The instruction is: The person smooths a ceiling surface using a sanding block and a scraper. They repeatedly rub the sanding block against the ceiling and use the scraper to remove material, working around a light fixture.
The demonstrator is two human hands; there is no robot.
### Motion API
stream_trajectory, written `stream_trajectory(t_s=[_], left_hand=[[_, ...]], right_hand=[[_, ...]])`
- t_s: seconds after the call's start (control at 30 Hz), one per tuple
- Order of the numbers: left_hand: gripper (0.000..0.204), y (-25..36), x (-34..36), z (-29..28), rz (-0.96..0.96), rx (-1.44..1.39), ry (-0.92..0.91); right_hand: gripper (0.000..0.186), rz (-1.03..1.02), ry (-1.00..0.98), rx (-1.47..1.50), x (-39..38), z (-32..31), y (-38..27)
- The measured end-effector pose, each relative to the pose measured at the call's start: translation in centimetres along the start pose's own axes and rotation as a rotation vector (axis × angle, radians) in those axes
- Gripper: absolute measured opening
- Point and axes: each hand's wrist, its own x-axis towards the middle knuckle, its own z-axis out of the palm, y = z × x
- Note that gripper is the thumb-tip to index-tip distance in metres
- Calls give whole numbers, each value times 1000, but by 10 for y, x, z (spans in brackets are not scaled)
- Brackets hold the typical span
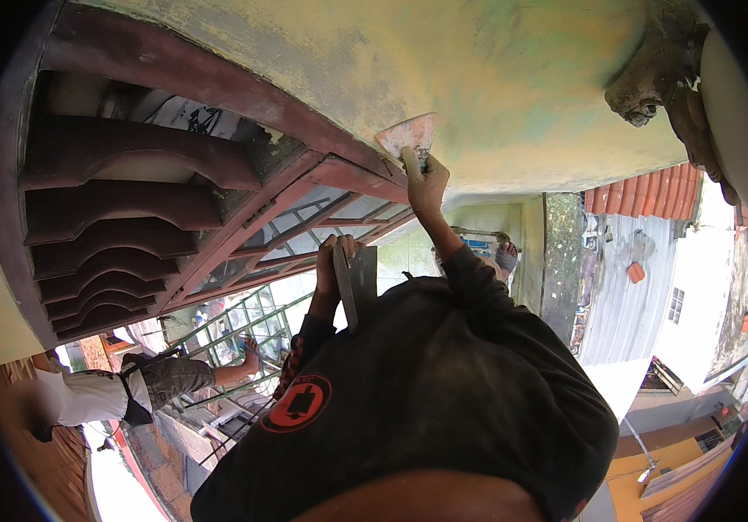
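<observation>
My right hand (427, 186) is closed around a putty knife (408, 135), whose wide, plaster-smeared blade lies against the yellowish wall (487, 96) just above the dark red window frame (339, 139). Lower down and nearer my chest, my left hand (330, 268) grips a flat grey metal plate (363, 283). One edge of that plate faces me. Its far side, and whatever may be on it, I cannot make out.
Dark red wooden louvres (122, 209) fill the window to the left. Another person (135, 387) is on green metal scaffolding (257, 322) at lower left. A gnarled brown wooden piece (652, 91) juts out at upper right. Corrugated roofing (631, 296) lies far below.
</observation>
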Motion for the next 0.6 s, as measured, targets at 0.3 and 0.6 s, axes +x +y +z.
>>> stream_trajectory(t_s=[0.3,0.6], left_hand=[[46,-9,1,-2,7,21,-15],[46,-5,4,-8,34,9,0]], right_hand=[[47,-27,19,0,1,2,-27],[44,-41,-12,76,-11,9,-83]])
